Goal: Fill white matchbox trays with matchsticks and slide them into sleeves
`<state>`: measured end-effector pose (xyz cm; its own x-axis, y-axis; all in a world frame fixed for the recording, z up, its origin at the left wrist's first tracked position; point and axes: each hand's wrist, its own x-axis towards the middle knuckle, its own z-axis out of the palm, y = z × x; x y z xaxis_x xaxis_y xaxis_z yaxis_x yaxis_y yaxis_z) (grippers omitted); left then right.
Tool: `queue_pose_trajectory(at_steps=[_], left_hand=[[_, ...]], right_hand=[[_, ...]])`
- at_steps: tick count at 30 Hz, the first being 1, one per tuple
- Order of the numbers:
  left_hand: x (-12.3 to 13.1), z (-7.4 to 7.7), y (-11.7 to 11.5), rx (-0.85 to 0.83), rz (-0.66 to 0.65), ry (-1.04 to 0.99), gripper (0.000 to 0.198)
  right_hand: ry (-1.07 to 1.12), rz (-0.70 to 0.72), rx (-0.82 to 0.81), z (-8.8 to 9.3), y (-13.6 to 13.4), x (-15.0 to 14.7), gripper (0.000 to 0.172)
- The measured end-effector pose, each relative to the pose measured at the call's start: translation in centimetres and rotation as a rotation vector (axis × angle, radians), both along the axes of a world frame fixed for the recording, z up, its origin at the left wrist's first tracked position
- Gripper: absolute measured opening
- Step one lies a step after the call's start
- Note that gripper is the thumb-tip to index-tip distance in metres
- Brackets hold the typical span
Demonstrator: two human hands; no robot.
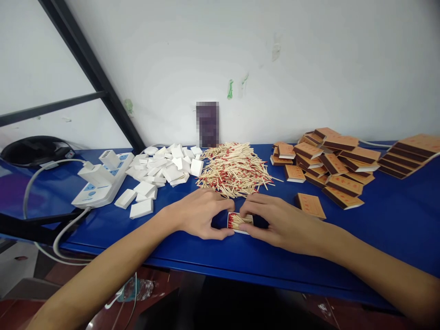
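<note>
A small white matchbox tray (240, 222) filled with red-tipped matches rests on the blue table (206, 256) near its front edge. My left hand (201, 213) pinches the tray's left end between thumb and fingers. My right hand (280, 222) grips its right end the same way. Just beyond my hands lies a loose heap of matches (235, 169).
A pile of empty white trays (161, 172) lies at the left, beside a white power strip (103, 181) with cables. Several brown matchbox sleeves (330, 165) are heaped at the right, one lone sleeve (310, 205) near my right hand. A stack of sleeves (409, 156) sits far right.
</note>
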<state>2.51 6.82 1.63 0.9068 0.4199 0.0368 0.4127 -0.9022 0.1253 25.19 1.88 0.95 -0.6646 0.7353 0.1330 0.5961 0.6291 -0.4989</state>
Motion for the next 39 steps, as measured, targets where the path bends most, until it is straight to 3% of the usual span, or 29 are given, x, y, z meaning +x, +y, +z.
queue_pose_trajectory(at_steps=[15, 28, 39], left_hand=[[0.0, -0.2, 0.1, -0.015, -0.004, -0.013, 0.036], [0.0, -0.1, 0.0, -0.003, -0.002, 0.003, 0.037], [0.0, 0.1, 0.0, -0.007, -0.006, -0.012, 0.035]], right_hand=[[0.057, -0.002, 0.064, -0.5, 0.2, -0.1, 0.011], [0.057, 0.075, 0.107, -1.5, 0.9, 0.3, 0.024], [0.071, 0.043, 0.029, -0.2, 0.1, 0.4, 0.018]])
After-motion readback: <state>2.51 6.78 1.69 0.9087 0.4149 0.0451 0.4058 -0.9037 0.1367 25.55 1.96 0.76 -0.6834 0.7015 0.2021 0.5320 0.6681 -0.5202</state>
